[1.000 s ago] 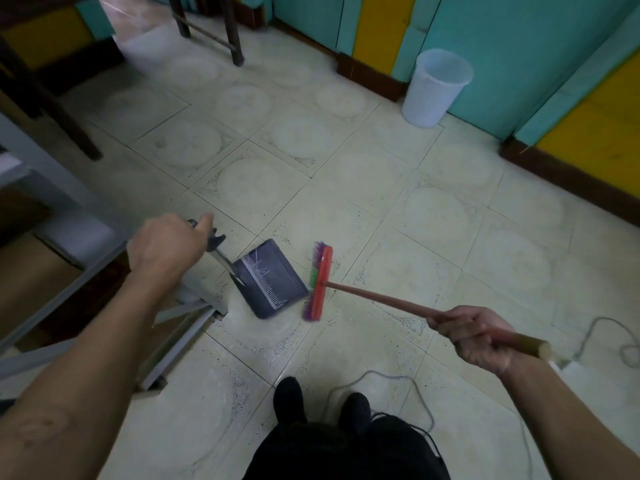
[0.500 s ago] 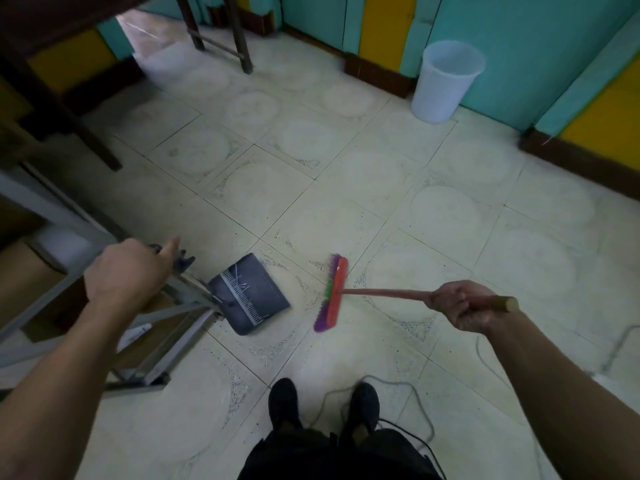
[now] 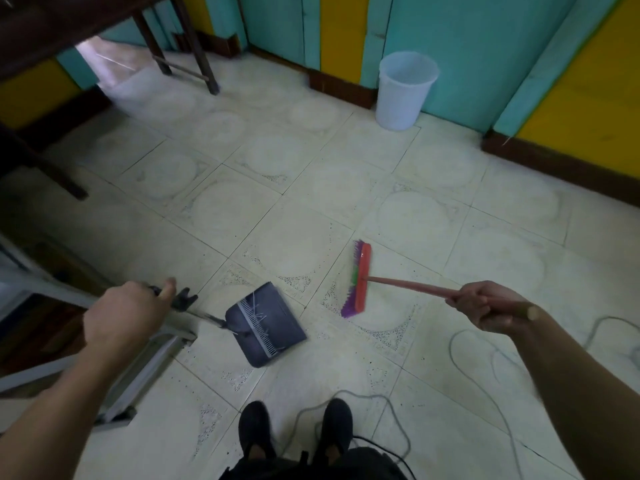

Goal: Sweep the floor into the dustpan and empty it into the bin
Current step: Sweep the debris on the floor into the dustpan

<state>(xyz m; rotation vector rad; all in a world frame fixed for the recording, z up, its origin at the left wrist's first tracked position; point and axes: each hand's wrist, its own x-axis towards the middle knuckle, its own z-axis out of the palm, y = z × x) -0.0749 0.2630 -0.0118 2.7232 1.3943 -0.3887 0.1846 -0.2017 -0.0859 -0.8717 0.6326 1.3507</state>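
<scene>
A dark dustpan lies flat on the pale tiled floor, its mouth facing right, with a few thin scraps on its comb ridge. My left hand grips the top of its long handle. My right hand holds the red stick of a broom, near the stick's end. The broom head, red with purple and green bristles, rests on the floor a short gap to the right of the dustpan. A white bin stands against the teal wall at the back.
A grey metal frame lies on the floor under my left arm. Wooden table legs stand at the back left. Grey cables loop across the tiles by my feet and to the right.
The broom head has swung right, away from the dustpan, which it nearly touched a second ago. The dustpan has stayed on the floor. The view has tilted up toward the bin.
</scene>
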